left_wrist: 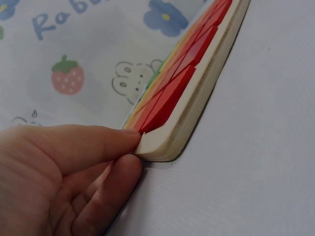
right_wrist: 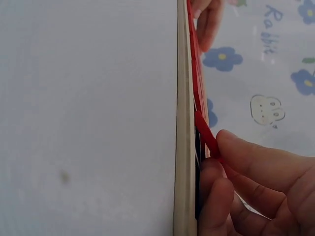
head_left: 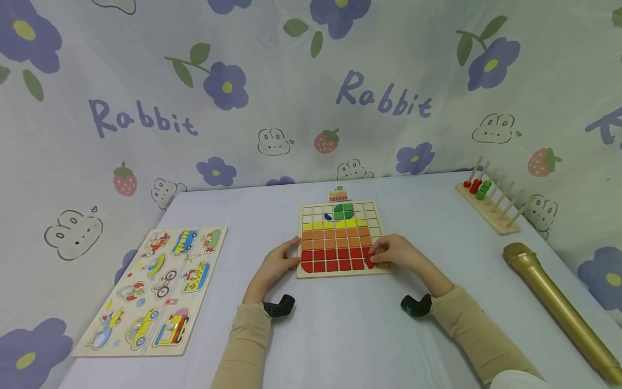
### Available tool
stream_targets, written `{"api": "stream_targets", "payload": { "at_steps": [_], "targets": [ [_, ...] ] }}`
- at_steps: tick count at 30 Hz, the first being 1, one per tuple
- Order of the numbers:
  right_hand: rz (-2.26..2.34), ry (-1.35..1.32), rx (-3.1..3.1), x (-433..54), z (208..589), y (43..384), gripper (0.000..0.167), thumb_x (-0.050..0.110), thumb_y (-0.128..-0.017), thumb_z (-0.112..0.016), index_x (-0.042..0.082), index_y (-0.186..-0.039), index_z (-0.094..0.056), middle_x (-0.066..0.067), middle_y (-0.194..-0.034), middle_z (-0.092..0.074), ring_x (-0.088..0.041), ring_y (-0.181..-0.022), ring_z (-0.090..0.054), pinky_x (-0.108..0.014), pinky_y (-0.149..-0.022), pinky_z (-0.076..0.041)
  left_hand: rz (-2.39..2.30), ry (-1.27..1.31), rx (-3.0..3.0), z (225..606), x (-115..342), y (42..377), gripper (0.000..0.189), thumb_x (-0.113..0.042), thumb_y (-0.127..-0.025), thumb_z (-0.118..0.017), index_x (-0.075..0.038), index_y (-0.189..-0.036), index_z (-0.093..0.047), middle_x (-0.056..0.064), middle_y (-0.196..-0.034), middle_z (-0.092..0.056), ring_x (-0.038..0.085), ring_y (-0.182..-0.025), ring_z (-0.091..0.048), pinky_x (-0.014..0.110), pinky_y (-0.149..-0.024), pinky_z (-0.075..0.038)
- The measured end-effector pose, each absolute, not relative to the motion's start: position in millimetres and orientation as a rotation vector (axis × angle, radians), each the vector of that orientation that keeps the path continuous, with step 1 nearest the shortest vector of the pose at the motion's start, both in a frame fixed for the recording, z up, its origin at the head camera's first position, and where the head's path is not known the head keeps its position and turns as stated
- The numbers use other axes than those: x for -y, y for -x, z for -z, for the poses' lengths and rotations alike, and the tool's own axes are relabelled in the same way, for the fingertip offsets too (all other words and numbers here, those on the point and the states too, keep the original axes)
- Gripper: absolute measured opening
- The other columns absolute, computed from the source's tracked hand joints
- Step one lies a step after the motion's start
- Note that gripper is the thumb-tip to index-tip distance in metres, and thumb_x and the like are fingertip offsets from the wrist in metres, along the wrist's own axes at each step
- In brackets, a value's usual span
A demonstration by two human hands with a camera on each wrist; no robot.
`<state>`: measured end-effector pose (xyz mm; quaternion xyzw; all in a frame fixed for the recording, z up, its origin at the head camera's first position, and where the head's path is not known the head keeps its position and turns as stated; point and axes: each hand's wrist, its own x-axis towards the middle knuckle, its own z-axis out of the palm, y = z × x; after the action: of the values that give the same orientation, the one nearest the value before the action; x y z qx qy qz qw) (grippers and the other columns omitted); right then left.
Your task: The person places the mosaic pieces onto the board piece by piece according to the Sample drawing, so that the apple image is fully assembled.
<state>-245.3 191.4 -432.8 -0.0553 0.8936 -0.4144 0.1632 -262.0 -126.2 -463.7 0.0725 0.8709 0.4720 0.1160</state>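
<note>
A wooden grid puzzle board (head_left: 340, 274) lies on the table, with rows of red, orange and yellow pieces and a green shape near its top. My left hand (head_left: 278, 265) grips the board's left edge near the front corner; in the left wrist view the fingertips (left_wrist: 129, 169) meet at that corner. At the board's right front corner, my right hand (head_left: 394, 253) pinches a red piece (head_left: 369, 261) between thumb and fingers. That red piece (right_wrist: 208, 136) stands tilted over the board's last front cell in the right wrist view.
Behind the board lies a small pattern card (head_left: 339, 193). A vehicle puzzle board (head_left: 160, 302) is on the left. To the right are a peg stand (head_left: 507, 229) with red and green beads and a gold microphone (head_left: 559, 308). A printed cloth (head_left: 291, 108) hangs behind.
</note>
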Motion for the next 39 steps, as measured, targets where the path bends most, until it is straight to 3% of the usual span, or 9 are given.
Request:
{"api": "stream_targets", "payload": {
  "at_steps": [9,39],
  "targets": [
    [1.221,0.171,-2.552,-187,430,241,0.016,0.013,-0.08,-0.071,0.002,-0.09,-0.066,-0.004,-0.071,-0.06,-0.014,-0.059,-0.051,-0.026,-0.055,-0.042,-1.37,-0.186,-2.552,462,130,260,0.058,-0.015,-0.084,-0.065,-0.019,-0.138,-0.045,0.004,-0.069,-0.054,0.013,-0.063,-0.051,0.025,-0.063,-0.04],
    [1.094,0.138,-2.654,-178,429,233,0.012,0.017,-0.078,-0.073,0.007,-0.08,-0.066,-0.002,-0.071,-0.061,-0.015,-0.063,-0.048,-0.027,-0.056,-0.039,-1.347,-0.161,-2.553,460,131,255,0.058,-0.014,-0.084,-0.065,-0.018,-0.138,-0.045,0.005,-0.072,-0.052,0.014,-0.065,-0.047,0.025,-0.062,-0.041]
  ]
}}
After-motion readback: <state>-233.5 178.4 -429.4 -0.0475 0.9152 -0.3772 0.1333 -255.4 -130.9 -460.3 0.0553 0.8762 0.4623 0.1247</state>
